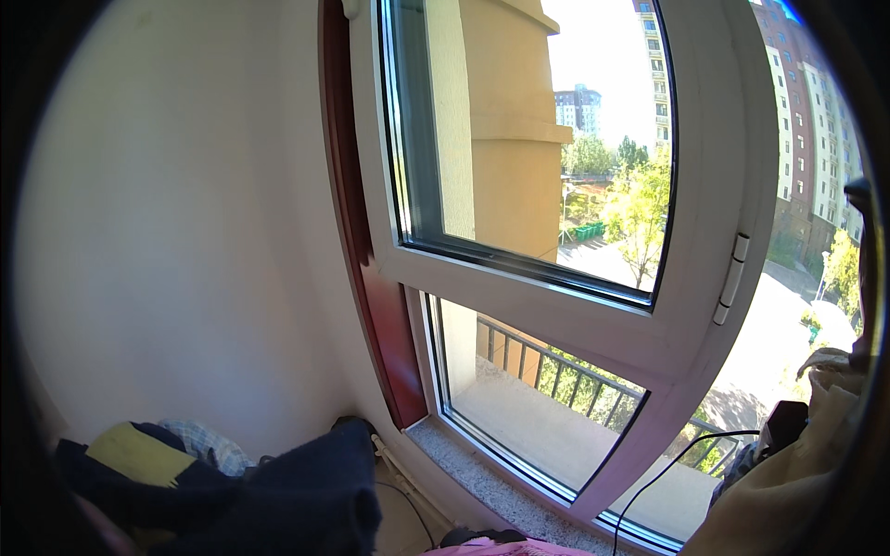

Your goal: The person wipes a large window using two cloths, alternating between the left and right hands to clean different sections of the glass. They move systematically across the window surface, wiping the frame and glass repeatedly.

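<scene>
A dark navy cloth with a raised fold spreads across the lower left, close to the wall. At its left side lies a yellow-green patch, beside a pale checked cloth. A dim, pinkish shape at the lower left rim may be part of my left hand against the dark cloth; its fingers do not show, so its grip is unclear. My right hand is out of view. Pink fabric shows at the bottom edge.
A white-framed window with a hinge fills the middle and right, above a speckled stone sill. A black cable curves towards tan cloth and a black object at right. A plain wall stands left.
</scene>
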Available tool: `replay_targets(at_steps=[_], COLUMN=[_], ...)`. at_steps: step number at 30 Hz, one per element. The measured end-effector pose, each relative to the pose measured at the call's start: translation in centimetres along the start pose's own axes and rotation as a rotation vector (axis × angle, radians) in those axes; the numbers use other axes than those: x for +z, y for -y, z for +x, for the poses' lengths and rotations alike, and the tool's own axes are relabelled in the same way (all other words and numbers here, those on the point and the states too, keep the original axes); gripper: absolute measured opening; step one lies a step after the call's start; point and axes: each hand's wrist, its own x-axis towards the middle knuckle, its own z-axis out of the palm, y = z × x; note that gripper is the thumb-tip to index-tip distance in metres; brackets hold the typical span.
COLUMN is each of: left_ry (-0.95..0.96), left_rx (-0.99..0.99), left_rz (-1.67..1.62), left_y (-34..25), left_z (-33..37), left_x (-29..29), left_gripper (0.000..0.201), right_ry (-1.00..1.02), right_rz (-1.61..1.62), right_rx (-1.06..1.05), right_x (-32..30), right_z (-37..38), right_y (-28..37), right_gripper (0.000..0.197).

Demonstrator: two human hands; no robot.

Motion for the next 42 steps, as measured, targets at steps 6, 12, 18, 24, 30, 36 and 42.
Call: replay_targets(at_steps=[6, 12, 18, 24, 30, 36, 42], left_ry=[-0.26, -1.171, -1.055, -0.579, -0.39, -0.374, -0.324], left_rx=[-0.083, -0.118, -0.487, -0.716, 0.045, 0.054, -0.5], left_rz=[-0.204, -0.549, -0.43, -0.248, -0.254, -0.207, -0.392], left_y=[0.0, 9.2, 19.2, 18.5, 6.2, 8.9, 13.8], left_z=[-1.6, 1.4, 8.7, 11.0, 13.3, 11.5, 8.3], left_x=[-1.9, 12.4, 27.6, 36.1, 33.5, 33.4, 34.9], left_gripper=[0.026, 0.042, 0.028, 0.084, 0.067, 0.062, 0.053], right_ry=[0.175, -0.002, 0.161, 0.302, 0.32, 0.321, 0.288], right_rz=[0.197, -0.635, -1.247, -1.302, -1.34, -1.345, -1.314], right_rx=[-0.026, -0.644, -0.652, -0.481, -0.439, -0.396, -0.347], right_x=[4.0, 5.4, 4.6, 5.2, 5.6, 5.4, 5.2], right_z=[2.5, 7.5, 6.6, 6.0, 5.9, 5.2, 3.7], right_y=[4.7, -0.5, -9.1, -8.0, -7.6, -7.3, -7.7], right_gripper=[0.046, 0.048, 0.042, 0.036, 0.036, 0.035, 0.034])
